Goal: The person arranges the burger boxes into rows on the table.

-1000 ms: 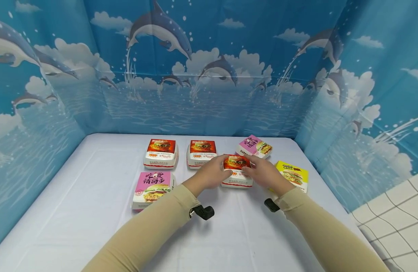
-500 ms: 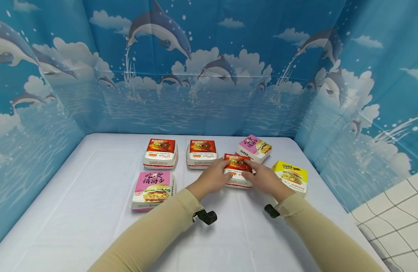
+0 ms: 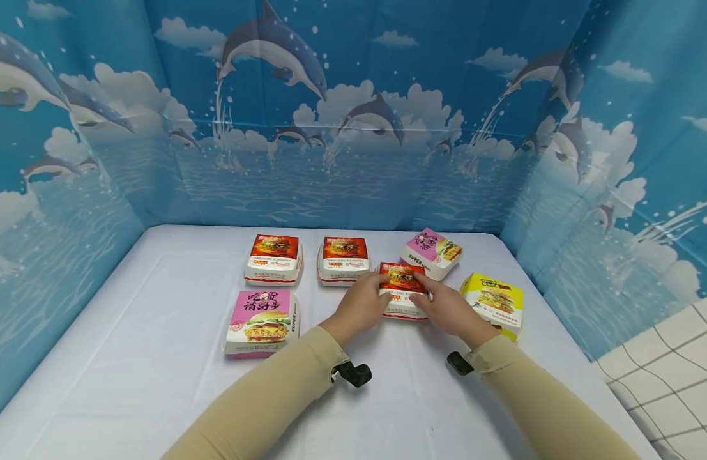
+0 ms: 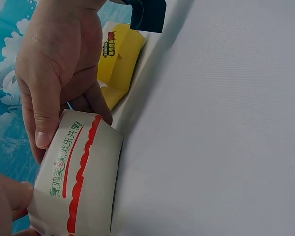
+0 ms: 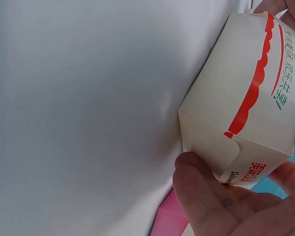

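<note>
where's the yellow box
In the head view, the yellow box sits at right on the table, beside the right hand, nearer than the rear pink box.

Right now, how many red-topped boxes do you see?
3: the first red-topped box is at the group's back left, the second red-topped box to its right, the third red-topped box between left hand and right hand.

a blue dolphin-print curtain (image 3: 307, 185) hangs behind a white tablecloth (image 3: 129, 345); pale tiles (image 3: 683, 364) show at lower right.
</note>
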Demonstrator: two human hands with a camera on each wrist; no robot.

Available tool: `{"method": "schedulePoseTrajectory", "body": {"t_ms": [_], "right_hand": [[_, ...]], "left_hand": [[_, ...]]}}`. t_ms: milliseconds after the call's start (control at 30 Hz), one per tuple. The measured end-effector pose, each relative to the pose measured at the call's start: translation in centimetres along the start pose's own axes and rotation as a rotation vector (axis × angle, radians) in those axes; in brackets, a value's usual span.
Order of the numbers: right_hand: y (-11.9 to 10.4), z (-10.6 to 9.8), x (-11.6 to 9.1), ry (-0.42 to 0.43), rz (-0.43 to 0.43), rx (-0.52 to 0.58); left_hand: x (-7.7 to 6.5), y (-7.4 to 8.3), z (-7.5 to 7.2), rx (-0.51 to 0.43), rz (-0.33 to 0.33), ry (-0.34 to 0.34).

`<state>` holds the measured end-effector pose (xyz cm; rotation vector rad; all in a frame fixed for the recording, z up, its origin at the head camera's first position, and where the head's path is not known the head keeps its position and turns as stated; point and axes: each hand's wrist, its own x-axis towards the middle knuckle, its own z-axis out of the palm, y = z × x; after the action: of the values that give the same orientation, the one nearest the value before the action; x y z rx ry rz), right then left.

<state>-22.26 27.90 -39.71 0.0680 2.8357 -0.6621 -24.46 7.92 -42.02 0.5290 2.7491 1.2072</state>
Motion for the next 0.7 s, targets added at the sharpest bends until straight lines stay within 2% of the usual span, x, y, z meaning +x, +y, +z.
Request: {"method": "schedulePoseTrajectory", "body": {"t_ms": [700], "right_hand": [[0.11, 0.38, 0.03, -0.004, 0.009, 0.017]], "left_hand": [[-0.27, -0.15, 0.05, -0.025, 0.005, 0.007]]}}
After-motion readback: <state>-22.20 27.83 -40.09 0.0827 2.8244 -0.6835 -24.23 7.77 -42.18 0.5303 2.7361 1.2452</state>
